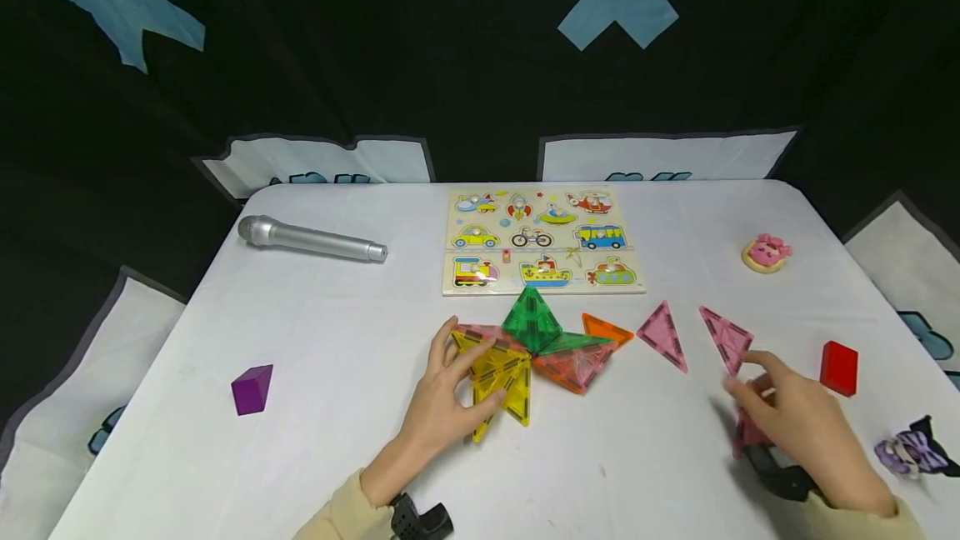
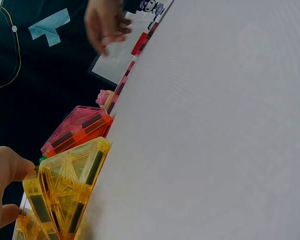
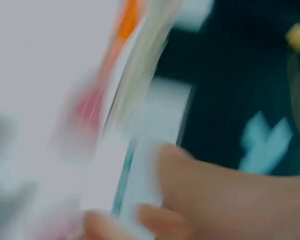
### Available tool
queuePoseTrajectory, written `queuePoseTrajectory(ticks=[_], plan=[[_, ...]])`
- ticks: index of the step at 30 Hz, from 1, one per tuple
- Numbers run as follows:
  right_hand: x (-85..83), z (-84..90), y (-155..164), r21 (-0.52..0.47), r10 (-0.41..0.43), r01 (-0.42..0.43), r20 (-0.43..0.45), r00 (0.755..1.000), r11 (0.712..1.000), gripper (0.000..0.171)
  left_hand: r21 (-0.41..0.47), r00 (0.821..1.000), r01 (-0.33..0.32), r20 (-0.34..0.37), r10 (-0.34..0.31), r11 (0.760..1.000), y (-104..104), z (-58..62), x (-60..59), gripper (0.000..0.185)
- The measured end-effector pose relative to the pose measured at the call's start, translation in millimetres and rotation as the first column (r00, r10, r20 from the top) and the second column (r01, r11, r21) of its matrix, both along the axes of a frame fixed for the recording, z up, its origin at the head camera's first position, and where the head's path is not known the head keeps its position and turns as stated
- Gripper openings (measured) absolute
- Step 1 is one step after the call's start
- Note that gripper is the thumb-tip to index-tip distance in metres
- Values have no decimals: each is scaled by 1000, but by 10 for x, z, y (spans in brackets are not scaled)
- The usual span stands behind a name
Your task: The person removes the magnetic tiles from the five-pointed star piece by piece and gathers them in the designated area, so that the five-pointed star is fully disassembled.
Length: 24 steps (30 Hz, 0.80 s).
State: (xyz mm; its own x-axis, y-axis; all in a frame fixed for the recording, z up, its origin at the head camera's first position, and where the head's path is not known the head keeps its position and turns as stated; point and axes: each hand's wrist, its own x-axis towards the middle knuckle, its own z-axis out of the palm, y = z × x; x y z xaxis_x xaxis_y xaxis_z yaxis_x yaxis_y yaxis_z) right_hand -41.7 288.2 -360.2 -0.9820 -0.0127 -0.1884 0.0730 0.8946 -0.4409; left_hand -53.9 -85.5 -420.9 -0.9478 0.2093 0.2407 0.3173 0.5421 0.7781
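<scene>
the left hand (image 1: 442,407) rests on the white table (image 1: 330,407) with its fingers curled round the yellow see-through triangle tiles (image 1: 498,373), and the thumb sits on their near side. in the left wrist view the yellow tiles (image 2: 65,195) stand up on edge, with a fingertip (image 2: 10,167) pressed against them. these yellow tiles are in the near middle of the table, and they touch a green see-through tile pyramid (image 1: 532,320) just behind them. a flat green triangle tile (image 1: 573,344) and orange and pink triangle tiles (image 1: 577,365) lie just to the right, touching the bunch. the right hand (image 1: 798,419) is on the near right of the table. its fingers are bent over a pink see-through triangle tile (image 1: 746,432) under the palm, but i cannot tell if they really grip it, and the right wrist view is too blurry to help. two more pink triangle tiles (image 1: 663,335) lie flat between the bunch and the right hand, the other one (image 1: 726,337) just by the fingertips. a red block (image 1: 838,367) sits near the right hand. farther back is a wooden puzzle board with cars and boats (image 1: 542,242). a silver microphone (image 1: 311,240) lies far left, and a purple block (image 1: 252,388) sits near left. a pink round toy (image 1: 767,252) sits far right, and a purple bow toy (image 1: 911,448) is at the near right edge.
</scene>
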Motion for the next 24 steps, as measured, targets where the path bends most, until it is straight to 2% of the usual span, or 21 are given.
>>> queuePoseTrajectory(ticks=[1, 2, 3, 4, 5, 7, 8, 9, 11, 13, 18, 21, 24], plan=[[3, 3, -178, -78, 49, -56, -80, 996, 995, 53, 0, 1000, 0, 1, 0, 1000, 1, 3, -2, 58], [5, -6, -370, -166, 110, -135, -150, 982, 977, 45, -3, 1000, -1, -1, 1, 1000, 1, 4, -4, 58], [6, -30, -571, -246, 171, -220, -204, 964, 944, 39, -5, 1000, -2, -2, 2, 1000, 1, 5, -7, 58], [1, -64, -766, -313, 240, -311, -245, 939, 898, 36, -9, 1000, -4, -5, 4, 1000, 0, 7, -10, 58], [-8, -101, -955, -377, 302, -381, -252, 919, 844, 36, -9, 1000, -5, -8, 5, 1000, -2, 5, -12, 58], [-31, -175, -1282, -488, 414, -465, -216, 884, 739, 38, -11, 1000, -8, -18, 8, 1000, -7, 1, -15, 58], [-41, -196, -1419, -527, 454, -473, -176, 873, 706, 40, -12, 1000, -8, -23, 7, 1000, -9, -3, -16, 58], [-51, -214, -1535, -544, 480, -474, -144, 866, 692, 43, -10, 1000, -5, -28, 5, 1000, -12, -8, -18, 58], [-70, -241, -1707, -555, 500, -468, -105, 859, 688, 46, -10, 999, 5, -40, -5, 1000, -24, -18, -25, 57], [-84, -257, -1809, -541, 491, -462, -102, 865, 703, 47, -9, 999, 26, -46, -26, 1000, -44, -20, -34, 56], [-73, -308, -1940, -509, 393, -430, -185, 901, 746, 41, 71, 996, 93, -24, -92, 993, -130, -22, -97, 47], [-53, -339, -2006, -471, 335, -411, -240, 911, 780, 37, 84, 997, 79, -15, -78, 993, -155, -25, -150, 47], [-32, -353, -2047, -444, 306, -392, -254, 918, 806, 34, 71, 999, 41, -4, -40, 997, -153, -24, -177, 46]])
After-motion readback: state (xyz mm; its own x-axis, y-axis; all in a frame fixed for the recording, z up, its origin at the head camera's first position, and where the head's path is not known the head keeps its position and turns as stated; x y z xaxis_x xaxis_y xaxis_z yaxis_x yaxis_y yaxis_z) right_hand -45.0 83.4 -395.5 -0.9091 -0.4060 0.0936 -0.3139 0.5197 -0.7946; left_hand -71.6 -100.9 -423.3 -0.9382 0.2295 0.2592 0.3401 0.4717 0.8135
